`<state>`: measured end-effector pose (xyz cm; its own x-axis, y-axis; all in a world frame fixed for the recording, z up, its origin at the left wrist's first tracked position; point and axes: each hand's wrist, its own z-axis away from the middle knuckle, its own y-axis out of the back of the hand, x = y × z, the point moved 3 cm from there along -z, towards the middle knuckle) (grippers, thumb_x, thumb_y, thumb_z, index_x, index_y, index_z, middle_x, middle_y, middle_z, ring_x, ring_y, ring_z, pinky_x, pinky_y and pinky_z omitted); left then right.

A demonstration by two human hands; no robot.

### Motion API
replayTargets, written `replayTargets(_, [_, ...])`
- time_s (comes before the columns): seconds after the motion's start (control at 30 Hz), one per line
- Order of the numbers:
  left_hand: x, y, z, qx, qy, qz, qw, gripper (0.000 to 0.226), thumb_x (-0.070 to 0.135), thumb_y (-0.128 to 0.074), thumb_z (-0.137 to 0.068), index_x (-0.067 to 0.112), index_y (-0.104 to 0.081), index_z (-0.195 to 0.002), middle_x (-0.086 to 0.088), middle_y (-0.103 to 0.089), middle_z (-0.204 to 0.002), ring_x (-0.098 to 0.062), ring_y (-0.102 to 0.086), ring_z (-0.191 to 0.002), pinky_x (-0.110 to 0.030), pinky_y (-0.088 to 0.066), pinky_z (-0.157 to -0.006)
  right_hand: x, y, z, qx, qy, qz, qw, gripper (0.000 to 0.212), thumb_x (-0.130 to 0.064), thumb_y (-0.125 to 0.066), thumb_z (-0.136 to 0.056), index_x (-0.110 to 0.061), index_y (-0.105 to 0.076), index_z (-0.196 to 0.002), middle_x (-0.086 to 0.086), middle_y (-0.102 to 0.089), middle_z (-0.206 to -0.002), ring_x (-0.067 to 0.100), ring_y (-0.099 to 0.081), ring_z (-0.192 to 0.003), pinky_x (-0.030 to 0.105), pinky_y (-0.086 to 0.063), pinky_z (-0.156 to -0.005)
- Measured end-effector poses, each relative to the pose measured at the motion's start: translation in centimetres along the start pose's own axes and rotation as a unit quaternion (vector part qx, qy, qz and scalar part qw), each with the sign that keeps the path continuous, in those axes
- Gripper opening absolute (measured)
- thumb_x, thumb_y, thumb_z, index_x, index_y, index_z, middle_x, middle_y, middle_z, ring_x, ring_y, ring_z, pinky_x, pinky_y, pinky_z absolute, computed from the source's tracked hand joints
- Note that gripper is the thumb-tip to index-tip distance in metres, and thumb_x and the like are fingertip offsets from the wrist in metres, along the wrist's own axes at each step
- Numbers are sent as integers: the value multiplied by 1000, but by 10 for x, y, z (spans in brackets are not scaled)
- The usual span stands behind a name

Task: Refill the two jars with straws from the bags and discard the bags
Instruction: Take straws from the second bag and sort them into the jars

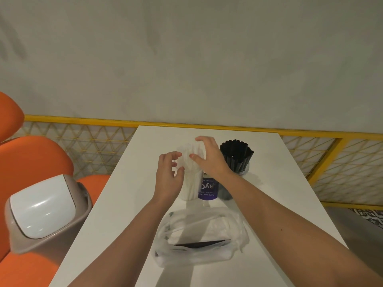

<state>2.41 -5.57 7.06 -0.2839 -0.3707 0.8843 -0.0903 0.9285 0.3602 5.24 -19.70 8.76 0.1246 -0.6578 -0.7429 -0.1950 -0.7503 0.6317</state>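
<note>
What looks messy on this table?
The crumpled clear bags lie loose at the near edge of the table, not in the bin beside it. Something dark sits inside one; I cannot tell what.

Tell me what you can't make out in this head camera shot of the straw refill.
In the head view:
1. Grip: blur hides whether the left hand or right hand holds the white straws.
2. Purple label: right forearm covers part; text too small.
3. Bags: crumpled plastic hides any leftover straws.
4. Bin: closed lid hides contents.
</note>
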Motion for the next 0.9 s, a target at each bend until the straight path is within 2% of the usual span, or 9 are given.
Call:
replayTargets(0.1, [1,-4,10,-11,-45,-23,999,25,0,-55,-86,15,-54,-106,4,-50,-106,-6,-53,-85,-8,-42,-67,-15,12,10,87,69,12,994,34,-16,-60,-89,-13,-50,-122,1,-47,-123,13,-45,-115,15,-35,-91])
replayTargets(0.2, [-10,-13,24,-55,-63,-39,996,22,-2,-56,-84,14,-56,-99,3,-53,-100,-6,-55,-79,-10,-42,-67,-20,18,25,83,103,-25,991,16,-8,-57,-89,-7,-57,-105,-1,-53,-100,12,-52,-89,7,-40,-71])
replayTargets(0.3, [-27,-21,39,-113,-43,-71,990,18,-1,-55,-84,13,-59,-94,5,-56,-90,-6,-54,-72,-10,-41,-64,-12,15,40,-16,52,-51,997,7,-7,-56,-90,-8,-60,-95,3,-60,-83,8,-53,-70,7,-42,-63])
replayTargets(0.37, [-38,-28,50,-194,-22,-109,975,16,2,-53,-86,12,-63,-94,6,-58,-84,-5,-53,-68,-13,-40,-65,3,7,50,-99,1,-45,994,9,-6,-55,-89,-8,-62,-93,4,-61,-79,5,-53,-63,7,-44,-59])
replayTargets(0.47, [-61,-39,69,-331,7,-219,918,22,11,-52,-90,12,-65,-107,0,-62,-100,-15,-59,-86,-17,-41,-77,32,-11,67,-232,-65,-10,971,9,-6,-57,-88,-8,-65,-92,-2,-60,-72,6,-58,-61,10,-45,-57])
replayTargets(0.57, [-82,-45,84,-381,19,-319,868,42,20,-55,-90,18,-48,-132,-3,-44,-133,-19,-46,-119,-22,-38,-96,61,-29,87,-307,-95,53,945,14,-8,-63,-85,-7,-67,-99,-3,-61,-78,3,-57,-66,11,-44,-64])
replayTargets(0.67, [-94,-45,90,-386,46,-384,837,80,46,-63,-82,20,-22,-146,-4,-22,-149,-27,-21,-138,-38,-28,-111,85,-37,106,-297,-94,65,948,38,-18,-73,-78,-16,-61,-115,-2,-56,-111,8,-53,-97,15,-40,-85])
replayTargets(0.8, [-106,-44,99,-439,60,-418,793,112,63,-67,-69,20,-2,-150,-4,-10,-155,-27,-10,-144,-43,-18,-114,105,-40,127,-347,-105,105,926,101,-40,-82,-65,-35,-19,-145,-9,-11,-154,13,-13,-141,33,-20,-116])
replayTargets(0.9, [-109,-45,104,-454,34,-438,775,116,58,-71,-68,19,1,-150,-3,-11,-154,-26,-12,-142,-41,-19,-114,116,-42,137,-365,-111,158,911,116,-45,-81,-63,-39,-1,-146,-10,6,-157,17,1,-145,40,-15,-119])
